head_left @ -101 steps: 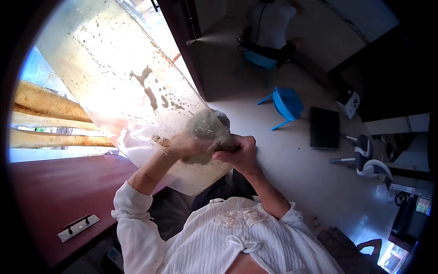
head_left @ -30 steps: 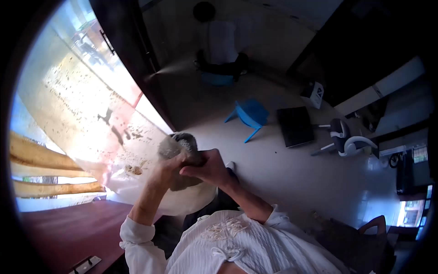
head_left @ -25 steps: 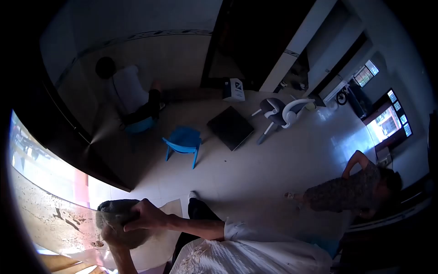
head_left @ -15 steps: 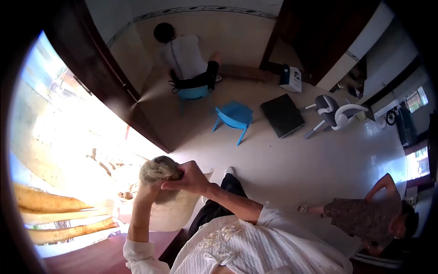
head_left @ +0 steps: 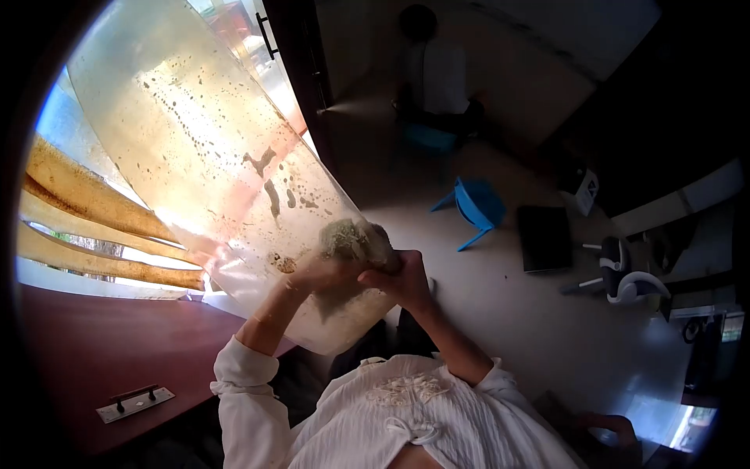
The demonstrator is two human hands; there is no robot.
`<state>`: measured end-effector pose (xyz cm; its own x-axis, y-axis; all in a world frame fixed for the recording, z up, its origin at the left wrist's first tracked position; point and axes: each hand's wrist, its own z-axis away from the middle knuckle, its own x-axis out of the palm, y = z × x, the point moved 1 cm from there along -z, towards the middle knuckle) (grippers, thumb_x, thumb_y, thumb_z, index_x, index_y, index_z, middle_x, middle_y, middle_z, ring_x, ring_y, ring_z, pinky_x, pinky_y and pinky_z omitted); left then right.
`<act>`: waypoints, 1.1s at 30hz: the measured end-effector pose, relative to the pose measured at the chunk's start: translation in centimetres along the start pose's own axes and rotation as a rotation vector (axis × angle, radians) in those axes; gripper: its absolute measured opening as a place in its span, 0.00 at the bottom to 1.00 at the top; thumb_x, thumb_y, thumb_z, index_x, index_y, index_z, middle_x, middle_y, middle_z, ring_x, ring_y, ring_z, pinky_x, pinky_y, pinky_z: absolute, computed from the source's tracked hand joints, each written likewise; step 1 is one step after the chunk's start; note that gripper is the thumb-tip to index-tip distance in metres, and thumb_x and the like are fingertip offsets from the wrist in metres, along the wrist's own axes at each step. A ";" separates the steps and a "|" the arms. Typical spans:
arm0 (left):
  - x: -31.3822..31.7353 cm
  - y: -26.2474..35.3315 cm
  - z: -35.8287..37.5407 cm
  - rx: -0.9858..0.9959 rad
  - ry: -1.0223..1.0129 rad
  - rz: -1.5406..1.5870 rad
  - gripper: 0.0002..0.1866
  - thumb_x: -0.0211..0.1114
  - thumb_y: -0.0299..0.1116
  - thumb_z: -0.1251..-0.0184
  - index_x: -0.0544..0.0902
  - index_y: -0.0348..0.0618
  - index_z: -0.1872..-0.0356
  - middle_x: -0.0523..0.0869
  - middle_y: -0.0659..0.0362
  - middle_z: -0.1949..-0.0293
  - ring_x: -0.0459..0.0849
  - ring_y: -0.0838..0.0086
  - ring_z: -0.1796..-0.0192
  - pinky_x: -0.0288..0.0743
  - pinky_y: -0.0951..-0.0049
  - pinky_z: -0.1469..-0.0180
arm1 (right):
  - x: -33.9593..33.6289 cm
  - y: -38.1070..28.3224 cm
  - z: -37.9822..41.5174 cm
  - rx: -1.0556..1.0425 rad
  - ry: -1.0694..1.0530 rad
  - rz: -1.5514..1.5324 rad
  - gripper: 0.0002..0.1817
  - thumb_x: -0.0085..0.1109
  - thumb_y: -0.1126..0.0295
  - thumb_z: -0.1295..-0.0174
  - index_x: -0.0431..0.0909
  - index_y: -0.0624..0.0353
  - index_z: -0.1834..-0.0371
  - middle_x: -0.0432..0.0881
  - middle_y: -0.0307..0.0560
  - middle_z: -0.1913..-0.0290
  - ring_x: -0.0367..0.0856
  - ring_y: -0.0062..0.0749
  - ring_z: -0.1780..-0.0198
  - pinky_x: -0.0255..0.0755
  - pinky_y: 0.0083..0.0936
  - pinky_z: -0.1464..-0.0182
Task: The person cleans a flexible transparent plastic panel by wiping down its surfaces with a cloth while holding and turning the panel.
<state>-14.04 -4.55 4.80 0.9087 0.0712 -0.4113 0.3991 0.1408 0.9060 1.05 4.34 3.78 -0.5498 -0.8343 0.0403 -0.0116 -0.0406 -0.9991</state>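
Between my two hands is a bunched grey-green rag, with a loose end hanging below them. My left hand is closed round its lower part. Pressed in from the other side, my right hand grips it with the thumb across the front. Close by hangs a wide translucent plastic strip, marked with brown spots and streaks. Its lower end lies right around my hands and overlaps my left forearm in this view.
More yellow-brown strips hang at left, above a dark red door panel with a handle. Beyond are a blue chair, a black box, a grey-white chair and a seated person.
My view has turned left, bringing the whole plastic strip and the door handle into sight. The room looks darker. Both hands keep hold of the rag, now nearer the middle of the view.
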 end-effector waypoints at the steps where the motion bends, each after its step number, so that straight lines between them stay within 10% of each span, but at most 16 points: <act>1: 0.1 0.9 -0.1 0.022 0.026 0.166 0.21 0.62 0.29 0.45 0.74 0.35 0.49 0.80 0.51 0.54 0.78 0.67 0.50 0.72 0.67 0.47 | 0.2 0.1 0.0 0.010 -0.008 -0.012 0.20 0.75 0.58 0.58 0.83 0.65 0.71 0.83 0.40 0.76 0.77 0.16 0.73 0.72 0.20 0.69; 5: 0.7 0.1 -0.9 -0.076 0.131 0.448 0.22 0.62 0.33 0.46 0.74 0.32 0.50 0.80 0.50 0.54 0.79 0.65 0.51 0.72 0.68 0.48 | 0.0 -0.4 -0.5 0.031 0.024 0.031 0.19 0.76 0.63 0.60 0.81 0.67 0.72 0.82 0.39 0.76 0.77 0.16 0.72 0.72 0.18 0.68; 8: 0.7 -0.6 -1.8 -0.108 0.130 1.214 0.22 0.65 0.27 0.45 0.73 0.37 0.47 0.80 0.55 0.56 0.80 0.70 0.54 0.76 0.71 0.51 | -0.2 -0.1 -0.5 0.056 0.049 -0.003 0.19 0.76 0.63 0.61 0.82 0.66 0.71 0.82 0.39 0.75 0.77 0.17 0.71 0.73 0.19 0.67; 12: 0.2 -1.0 -1.9 0.069 0.092 0.978 0.22 0.63 0.30 0.42 0.72 0.38 0.46 0.80 0.55 0.54 0.79 0.67 0.51 0.75 0.66 0.48 | -1.0 0.7 -0.6 0.083 0.062 0.111 0.19 0.77 0.64 0.62 0.82 0.66 0.70 0.83 0.40 0.73 0.77 0.17 0.71 0.73 0.19 0.66; 14: 0.7 -3.4 -1.8 0.604 0.100 -0.764 0.23 0.57 0.34 0.39 0.70 0.38 0.43 0.78 0.54 0.50 0.75 0.63 0.45 0.69 0.61 0.41 | -0.8 0.9 -0.4 0.067 0.081 0.055 0.21 0.76 0.60 0.62 0.82 0.65 0.71 0.83 0.41 0.75 0.78 0.18 0.72 0.74 0.20 0.66; 15: 1.2 -3.3 -1.7 0.065 -0.004 -0.312 0.24 0.53 0.38 0.38 0.70 0.38 0.41 0.75 0.52 0.45 0.71 0.60 0.40 0.63 0.59 0.37 | -0.7 1.0 -0.3 0.045 0.096 -0.002 0.23 0.76 0.56 0.62 0.83 0.65 0.72 0.83 0.42 0.76 0.79 0.20 0.73 0.74 0.21 0.67; 19: -0.2 -1.4 -1.3 0.292 0.011 -0.271 0.20 0.70 0.30 0.51 0.78 0.37 0.54 0.82 0.56 0.59 0.80 0.72 0.58 0.74 0.73 0.54 | 0.0 2.3 -1.1 0.022 0.118 -0.013 0.22 0.76 0.55 0.61 0.82 0.64 0.75 0.80 0.39 0.81 0.74 0.16 0.78 0.70 0.20 0.74; 21: -1.2 -2.2 -0.8 -0.198 -0.074 0.028 0.23 0.64 0.37 0.42 0.74 0.37 0.47 0.79 0.55 0.53 0.76 0.69 0.48 0.69 0.64 0.45 | 0.3 2.3 -1.4 0.024 0.103 0.033 0.21 0.76 0.57 0.60 0.81 0.64 0.76 0.78 0.35 0.81 0.72 0.13 0.77 0.68 0.18 0.74; 23: -0.9 -3.7 0.1 -0.283 0.022 0.388 0.24 0.66 0.32 0.44 0.73 0.37 0.47 0.81 0.56 0.56 0.78 0.71 0.53 0.72 0.69 0.49 | 0.1 1.8 -1.8 -0.050 0.171 0.212 0.23 0.75 0.57 0.56 0.70 0.59 0.86 0.69 0.28 0.86 0.62 0.09 0.80 0.57 0.14 0.79; 26: -0.1 -4.3 1.3 -0.320 0.160 0.943 0.24 0.66 0.27 0.46 0.71 0.36 0.46 0.81 0.55 0.55 0.80 0.72 0.55 0.74 0.72 0.52 | 0.0 1.8 -2.7 -0.100 0.256 0.093 0.23 0.72 0.61 0.51 0.65 0.57 0.87 0.65 0.28 0.88 0.59 0.08 0.82 0.53 0.12 0.81; 33: -0.9 -4.0 0.6 -0.118 0.280 1.035 0.19 0.66 0.32 0.43 0.76 0.36 0.52 0.81 0.57 0.60 0.79 0.73 0.56 0.73 0.73 0.51 | 0.4 1.0 -1.6 -0.079 0.143 0.001 0.16 0.69 0.65 0.49 0.76 0.65 0.82 0.72 0.31 0.87 0.62 0.09 0.82 0.58 0.15 0.81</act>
<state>-16.42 -5.75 1.64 0.7315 0.4317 0.5277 -0.5755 -0.0242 0.8175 -0.55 4.84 2.80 -0.6631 -0.7473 0.0425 -0.0732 0.0083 -0.9973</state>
